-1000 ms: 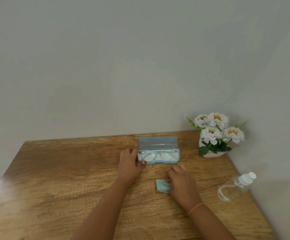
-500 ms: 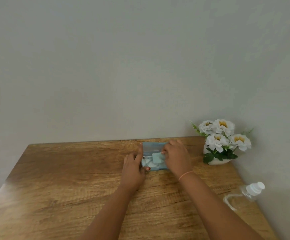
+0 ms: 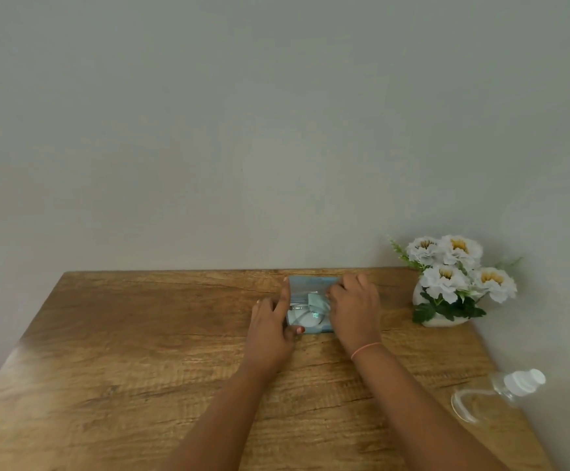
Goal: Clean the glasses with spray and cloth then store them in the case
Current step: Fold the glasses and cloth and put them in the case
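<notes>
Wooden table pushed against a plain wall. Case, light blue, sits near the table's back edge, centre-right, lid open and standing up at the back. Glasses lie inside the case; only the left lens and a bit of frame show. Cloth, pale blue and folded small, rests on top of the glasses in the case. Left hand is at the case's left end, with the index finger laid straight along that end and the thumb hooked across the front edge. It grips that corner, and the other fingers are tucked on the table. Right hand covers the case's right half, palm down, fingers curled, tips at the cloth's right edge. Can't tell if they pinch the cloth or just touch it, as the knuckles hide the contact. Thin pink band on the right wrist. Spray bottle, clear with a white cap, lies on its side by the table's right edge, well apart from both hands. White flowers in a small white vase stand in the back right corner, near the case but not touching it.
</notes>
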